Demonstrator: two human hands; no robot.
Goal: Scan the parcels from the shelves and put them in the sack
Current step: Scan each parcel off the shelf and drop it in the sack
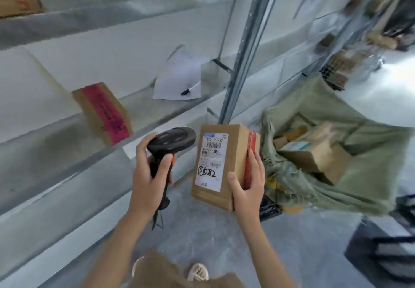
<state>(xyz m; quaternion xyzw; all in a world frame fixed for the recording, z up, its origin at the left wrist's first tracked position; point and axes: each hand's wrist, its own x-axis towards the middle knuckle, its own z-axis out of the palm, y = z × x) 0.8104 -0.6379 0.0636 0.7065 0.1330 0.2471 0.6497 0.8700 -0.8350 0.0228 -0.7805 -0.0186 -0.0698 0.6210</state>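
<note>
Parcel held at centre frame, scanner beside it, sack at 3 o'clock.
Right hand (248,186) grasps the brown cardboard parcel with white barcode label (221,164), label up; left hand (149,171) grips the black handheld scanner (170,140), head just beside the label. Open green woven sack (363,175) holds several cardboard boxes. Red-taped brown box (103,112) lies on the metal shelf (56,153) at 9 o'clock.

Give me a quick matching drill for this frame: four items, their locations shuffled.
Items:
1. barcode scanner
2. labelled parcel
3. pink-taped box
4. pen

Places:
A. lying on a white sheet of paper
B. held in the left hand
C. leaning on the shelf
D. held in the right hand

Pairs: 1-B, 2-D, 3-C, 4-A
</note>
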